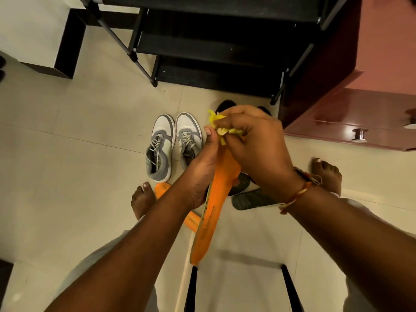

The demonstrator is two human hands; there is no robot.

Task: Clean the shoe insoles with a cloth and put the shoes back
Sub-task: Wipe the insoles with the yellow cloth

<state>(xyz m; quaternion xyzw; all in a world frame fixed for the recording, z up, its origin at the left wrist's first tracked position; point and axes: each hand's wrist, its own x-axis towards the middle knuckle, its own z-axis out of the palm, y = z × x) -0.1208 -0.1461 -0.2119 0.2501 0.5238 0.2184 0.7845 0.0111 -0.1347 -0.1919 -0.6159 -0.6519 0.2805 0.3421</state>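
My left hand grips an orange insole from its left side, thumb up near the toe end. Over that toe end my right hand clutches a bunched yellow cloth pressed against the insole. A second orange insole lies on the floor, partly behind my left forearm. A pair of grey and white sneakers stands side by side on the tiles, toes toward the rack. Dark insoles lie on the floor under my right wrist, and a dark shoe peeks out behind my hands.
A black shoe rack with several tiers stands against the far wall. A reddish-brown cabinet with a metal knob sits to its right. My bare feet rest on the beige tiled floor. A black-framed stool edge is below.
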